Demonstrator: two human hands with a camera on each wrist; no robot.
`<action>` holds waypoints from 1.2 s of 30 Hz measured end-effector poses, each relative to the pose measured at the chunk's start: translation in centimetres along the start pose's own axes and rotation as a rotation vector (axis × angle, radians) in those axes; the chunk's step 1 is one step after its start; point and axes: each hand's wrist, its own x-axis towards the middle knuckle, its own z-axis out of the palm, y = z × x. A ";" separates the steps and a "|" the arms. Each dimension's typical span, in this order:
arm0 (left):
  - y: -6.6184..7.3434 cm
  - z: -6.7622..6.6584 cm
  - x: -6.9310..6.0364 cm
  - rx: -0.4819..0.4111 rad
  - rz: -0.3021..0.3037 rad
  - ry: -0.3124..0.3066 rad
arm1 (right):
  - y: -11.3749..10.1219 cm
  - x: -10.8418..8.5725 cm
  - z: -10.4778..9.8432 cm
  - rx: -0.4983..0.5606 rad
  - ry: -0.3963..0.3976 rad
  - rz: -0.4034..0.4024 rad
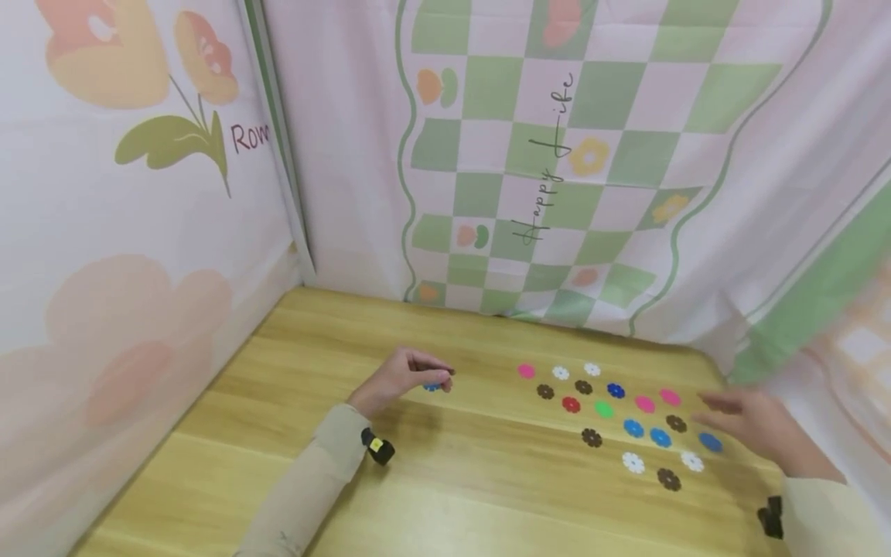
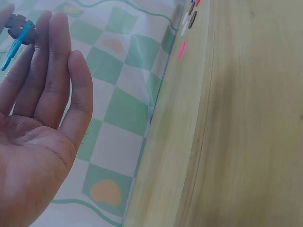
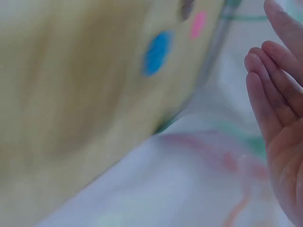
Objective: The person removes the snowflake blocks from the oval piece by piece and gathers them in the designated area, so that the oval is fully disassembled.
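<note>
My left hand (image 1: 405,379) is raised over the left half of the table, its thumb and index finger pinching a blue flower disc (image 2: 16,45) and a brown flower disc (image 2: 15,24). The two pieces cross each other at an angle, apparently slotted together; fingers cover part of them. At the right end of the spread pieces hovers my right hand (image 1: 755,429), fingers extended and holding nothing. Closest to it are a blue flower disc (image 1: 711,442), a pink disc (image 1: 670,397) and a brown flower disc (image 1: 675,423).
Several loose discs lie flat and spread out on the wooden table (image 1: 487,495), among them a red one (image 1: 571,404), a green one (image 1: 603,408) and a white one (image 1: 633,463). A checked curtain (image 1: 543,178) hangs behind the table, and a printed cloth wall (image 1: 139,224) stands at left.
</note>
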 end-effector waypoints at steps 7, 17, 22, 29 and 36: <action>-0.2 0.7 0.8 0.008 -0.007 -0.029 | -7.7 3.4 -0.2 -0.071 0.005 -0.162; -0.3 1.7 1.6 -0.031 -0.013 -0.062 | -18.8 7.8 1.9 0.036 -0.089 -0.408; -0.5 2.1 1.8 -0.034 0.002 -0.094 | -23.4 9.5 3.0 0.065 -0.055 -0.566; -0.9 2.6 2.0 -0.091 0.048 -0.146 | -28.3 11.3 4.4 0.162 0.012 -0.756; -0.9 2.7 1.9 -0.111 0.056 -0.150 | -30.2 12.3 6.3 0.226 0.079 -0.884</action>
